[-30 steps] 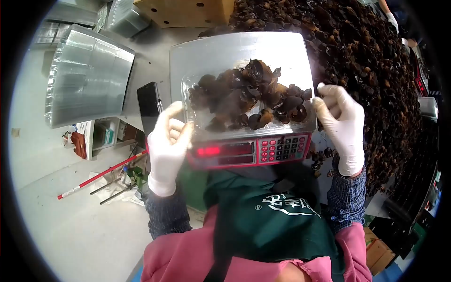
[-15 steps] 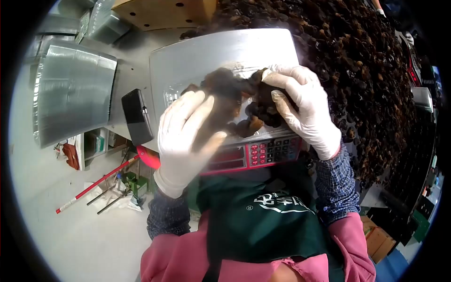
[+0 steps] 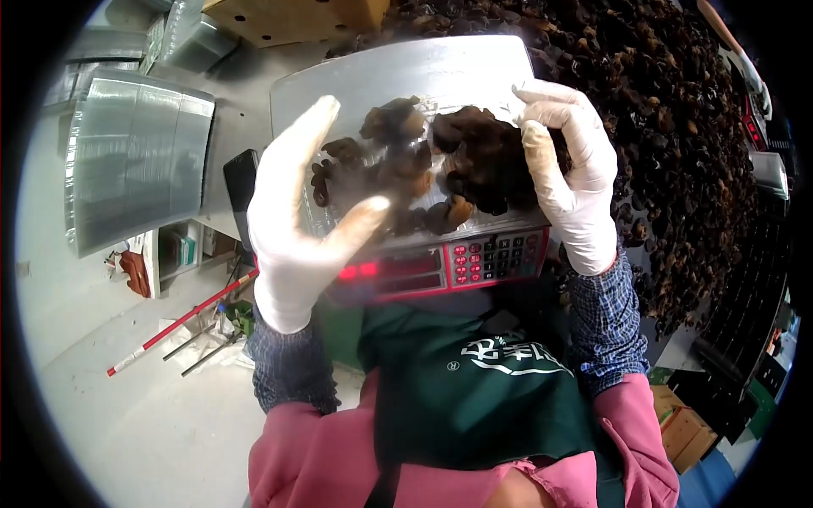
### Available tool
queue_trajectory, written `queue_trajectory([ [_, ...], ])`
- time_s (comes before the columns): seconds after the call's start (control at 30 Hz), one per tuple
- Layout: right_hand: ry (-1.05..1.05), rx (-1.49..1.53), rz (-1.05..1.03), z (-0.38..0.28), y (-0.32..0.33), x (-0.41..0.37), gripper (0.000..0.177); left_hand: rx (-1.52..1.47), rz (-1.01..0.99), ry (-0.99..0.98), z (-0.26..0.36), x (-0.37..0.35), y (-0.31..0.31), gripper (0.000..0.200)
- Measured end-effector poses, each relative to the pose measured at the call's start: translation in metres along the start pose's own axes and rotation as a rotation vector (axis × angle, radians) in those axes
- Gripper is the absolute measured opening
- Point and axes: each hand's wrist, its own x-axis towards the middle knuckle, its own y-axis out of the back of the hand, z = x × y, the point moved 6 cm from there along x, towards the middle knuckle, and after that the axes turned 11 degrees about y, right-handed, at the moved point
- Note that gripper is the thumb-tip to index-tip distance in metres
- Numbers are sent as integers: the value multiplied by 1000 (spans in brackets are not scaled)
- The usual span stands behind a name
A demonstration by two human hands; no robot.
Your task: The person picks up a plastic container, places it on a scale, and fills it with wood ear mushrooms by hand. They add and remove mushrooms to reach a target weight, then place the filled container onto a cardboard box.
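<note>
Dark brown wood ear mushrooms (image 3: 483,157) lie in a clear plastic tray (image 3: 318,222) on the silver pan of a weighing scale (image 3: 406,63). My left hand (image 3: 284,237), in a white glove, is open at the tray's left side, thumb and fingers spread wide with nothing between them. My right hand (image 3: 583,173), also gloved, hovers at the right edge of the mushrooms. Its fingers are bent and apart from the thumb, and nothing shows in them. A red-framed keypad (image 3: 491,261) and a lit display face me, partly blurred.
A large heap of wood ear mushrooms (image 3: 677,127) covers the table to the right and behind the scale. At the left lie stacked clear trays (image 3: 140,161) and a dark phone (image 3: 240,182), partly behind my left hand. A cardboard box (image 3: 296,19) stands at the back.
Both hands have drawn apart from the mushrooms, the left moving left and opening wider, the right letting go. The mushrooms now lie more spread out in the tray.
</note>
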Motion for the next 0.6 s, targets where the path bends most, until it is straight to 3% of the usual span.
queue_trajectory([
  [0.03,18,12,36,-3,-1,4,17,47,-23,-42,1,5,-6,78],
  [0.07,19,-43,-24,-13,-5,7,20,-39,-25,35,3,7,-14,79],
  [0.13,94,-21,-181,-26,-19,14,26,169,-92,-44,6,9,-29,80],
  [0.17,164,-84,-329,-24,-28,6,28,53,-188,-37,7,10,-38,77],
  [0.27,136,-151,-383,-19,-30,-1,14,18,-352,-149,15,4,-35,56],
  [0.3,159,-195,-389,-22,-33,-1,12,4,-326,-120,17,2,-35,46],
  [0.4,207,-264,-402,-23,-40,4,12,4,-325,-75,6,1,-46,42],
  [0.47,198,-241,-422,-24,-39,8,12,-65,-276,-137,3,5,-39,32],
  [0.53,171,-54,-319,-20,-23,11,15,-85,-285,-89,-3,9,-26,29],
  [0.6,-36,227,-164,-9,1,11,19,-152,-239,-29,-2,11,-13,24],
])
